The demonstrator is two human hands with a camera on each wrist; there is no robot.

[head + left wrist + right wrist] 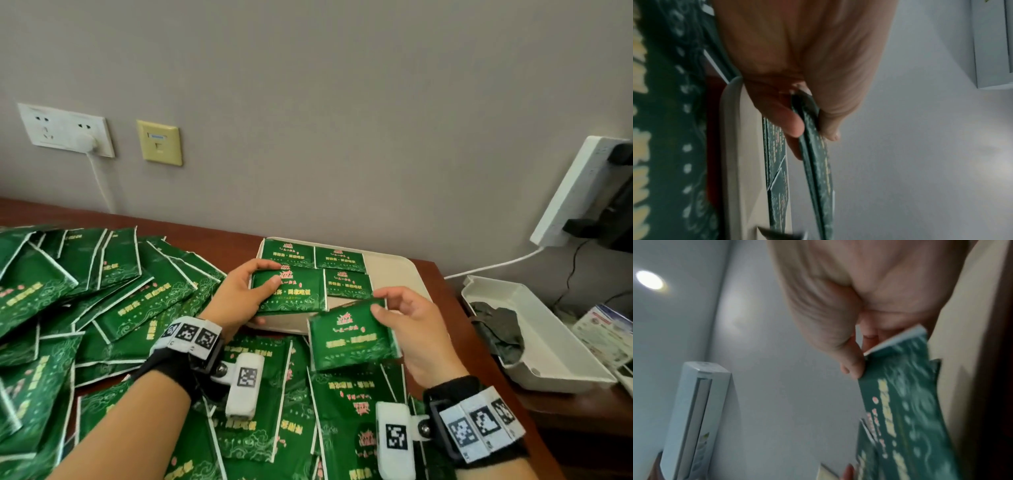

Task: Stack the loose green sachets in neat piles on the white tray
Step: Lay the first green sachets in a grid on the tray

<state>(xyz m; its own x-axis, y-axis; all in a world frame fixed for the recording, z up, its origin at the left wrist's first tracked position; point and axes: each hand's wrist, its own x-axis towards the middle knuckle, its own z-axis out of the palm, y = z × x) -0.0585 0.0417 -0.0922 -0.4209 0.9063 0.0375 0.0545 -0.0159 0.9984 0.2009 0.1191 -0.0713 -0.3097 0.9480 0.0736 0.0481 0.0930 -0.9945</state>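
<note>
**A:** Sachets first, from the left: where do they lie?

**B:** The loose green sachets (113,301) sprawl over the desk (455,284) from nine o'clock round to six, overlapping at every angle. The white tray (390,270) sits at about one o'clock from the hands, against the wall, with three sachets or low piles lying flat on its far half.

**A:** And the left hand?

**B:** The left hand (239,294) has its grip clamped on a sachet (291,291), thumb on the printed face and fingers under its left short edge. The left wrist view shows the same pinch (797,123), and suggests there may be two packets pressed together, though I cannot be sure. That sachet hangs over the tray's near-left part, long axis running nine to three, square with the ones already down.

**A:** The right?

**B:** The right hand (411,329) pinches a second sachet (352,339) by its upper right corner, thumb on top. It is just off the tray's near rim, at about five o'clock from the left one, tilted slightly counter-clockwise.

**A:** So what does the coming move turn on?

**B:** By my judgement, the left sachet is nearer and already aligned, so it only needs lowering. The right one must travel toward twelve o'clock and square up.
</note>
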